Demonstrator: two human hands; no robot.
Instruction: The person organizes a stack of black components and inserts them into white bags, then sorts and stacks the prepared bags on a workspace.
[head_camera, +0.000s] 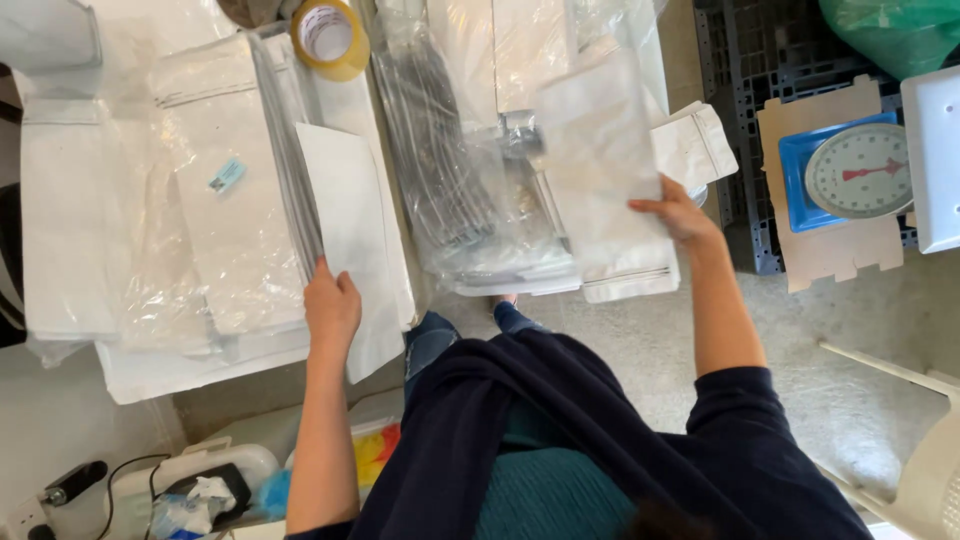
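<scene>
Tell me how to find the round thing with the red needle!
Look to the right side, past the person's right hand, where a piece of brown cardboard lies on the floor by a dark plastic crate. On it sits a blue weighing scale. It is the only thing there with a round white dial and a red pointer.

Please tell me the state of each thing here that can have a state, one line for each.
left hand: gripping white pouch
white pouch: flat, tilted, lower edge held
right hand: holding clear bag
clear bag: flat, lifted over the stack
pouch stack: lying flat, plastic-wrapped
tape roll: lying tilted
scale: nothing on its dial face
</scene>
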